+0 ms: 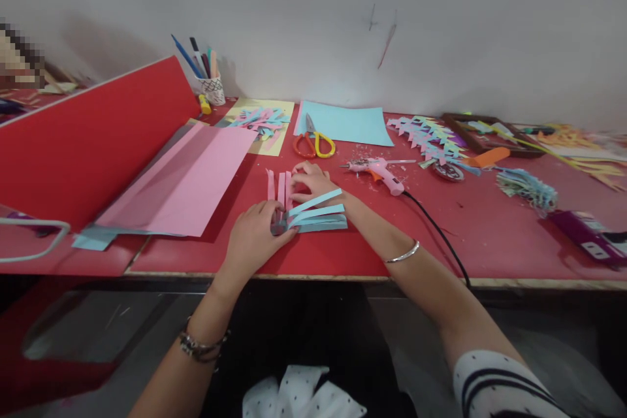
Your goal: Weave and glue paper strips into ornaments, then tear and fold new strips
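Near the front of the red table (333,260), blue strips (321,217) are touched at their left ends by the left hand (255,232), thumb and fingers curved about them; whether they are pinched cannot be told. Just beyond, pink strips (281,189) are met by the right hand (313,181), its fingers bent, its grip unclear. Farther off, a glue gun (375,168) is laid, then scissors (322,147), partly on blue paper (353,124).

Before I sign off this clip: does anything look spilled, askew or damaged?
Pale bits are scattered over the table around the glue gun, like debris left uncleared. Scratch-like marks also stand out on the plain wall behind; I can't tell whether those are damage.
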Demonstrator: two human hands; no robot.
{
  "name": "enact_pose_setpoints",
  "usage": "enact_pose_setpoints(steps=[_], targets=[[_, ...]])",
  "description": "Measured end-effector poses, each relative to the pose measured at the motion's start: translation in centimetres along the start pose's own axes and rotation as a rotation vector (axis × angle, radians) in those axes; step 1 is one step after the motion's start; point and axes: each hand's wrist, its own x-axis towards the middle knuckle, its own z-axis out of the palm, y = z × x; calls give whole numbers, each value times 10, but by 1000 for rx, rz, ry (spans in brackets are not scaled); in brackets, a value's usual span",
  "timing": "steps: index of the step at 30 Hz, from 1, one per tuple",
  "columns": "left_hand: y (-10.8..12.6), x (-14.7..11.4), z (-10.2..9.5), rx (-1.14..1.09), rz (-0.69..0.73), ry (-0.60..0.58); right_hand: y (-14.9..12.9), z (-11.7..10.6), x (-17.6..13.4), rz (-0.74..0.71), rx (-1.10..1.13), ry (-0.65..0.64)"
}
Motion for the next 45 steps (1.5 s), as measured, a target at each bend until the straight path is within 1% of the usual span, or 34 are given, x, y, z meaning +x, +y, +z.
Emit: enact_pose_setpoints(steps=[3, 8, 13, 17, 18, 20, 23, 25, 26, 28, 30, 33, 35, 36, 38, 40, 41, 42, 43, 44, 45], targets=[[-1, -1, 2, 10, 35, 8, -6, 2, 0, 67, -5, -11], [-3, -2, 4, -24, 85, 27, -14, 8, 1, 120, -15, 36], [-4, -2, 4, -37, 73, 25, -13, 13, 6, 119, 0, 80], [-2, -3, 3, -32, 58, 30, -10, 12, 7, 164, 54, 129], [-2, -3, 3, -33, 62, 30, -8, 11, 7, 154, 65, 150], [-1, -4, 3, -36, 71, 25, -4, 9, 6, 75, 72, 162], [-2, -5, 3, -46, 75, 14, 2, 6, 5, -101, 65, 93], [-3, -5, 3, -58, 72, 10, 5, 5, 4, -171, 73, 53], [-3, -5, 2, -63, 73, 9, 7, 4, 4, -182, 88, 58], [-3, -5, 3, -62, 82, 12, 10, 3, 3, -162, 140, 108], [-3, -6, 3, -52, 91, 21, 12, 3, 2, -106, 204, 168], [-2, -6, 3, -46, 94, 22, 14, 2, 0, -12, 297, 213], [-2, -7, 2, -69, 94, 22, 16, -3, -1, 38, 352, 271], [-3, -8, 2, -92, 97, 20, 17, -7, -3, 51, 382, 325], [-5, -10, 0, -155, 110, 10, 16, -22, -7, 52, 443, 477], [-9, -13, -2, -207, 123, 0, 10, -40, -15, 19, 478, 634], [-11, -14, -3, -216, 128, 6, 5, -49, -20, -14, 468, 690], [-14, -15, -4, -216, 132, 19, -2, -55, -26, -64, 437, 691], [-16, -15, -5, -209, 137, 32, -9, -59, -32, -123, 381, 638], [-17, -15, -5, -201, 142, 43, -17, -60, -38, -201, 302, 538], [-19, -15, -5, -195, 148, 47, -24, -58, -43, -270, 208, 376]])
